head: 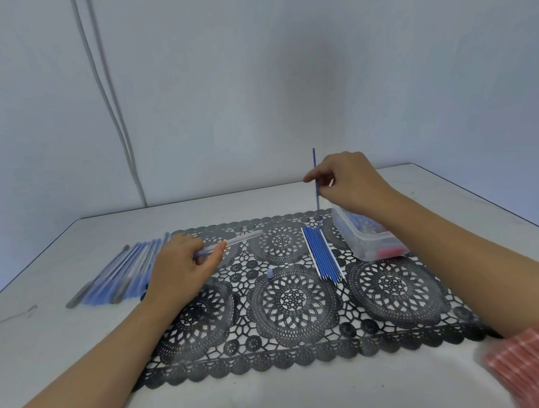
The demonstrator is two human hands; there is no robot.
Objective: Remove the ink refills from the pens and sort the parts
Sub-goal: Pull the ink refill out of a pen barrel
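At the left of the frame a bundle of pens (pixel 114 270) lies side by side on the table (pixel 49 343), within easy reach; blur hides whether they hold ink. Just right of it, your left hand (pixel 177 272) grips a clear pen barrel (pixel 242 238), fingers curled round its near end, its far end pointing toward the centre of the lace mat (pixel 295 344). A small pale cap (pixel 269 273) stands alone on the mat at centre. Right of that, a row of blue refills (pixel 323 255) lies parallel, tips toward you, probably the sorted pile. Your right hand (pixel 345 180) pinches one refill (pixel 314 163) upright above that row, seemingly to add it. A plastic box (pixel 365 245) of small parts sits beneath that wrist.
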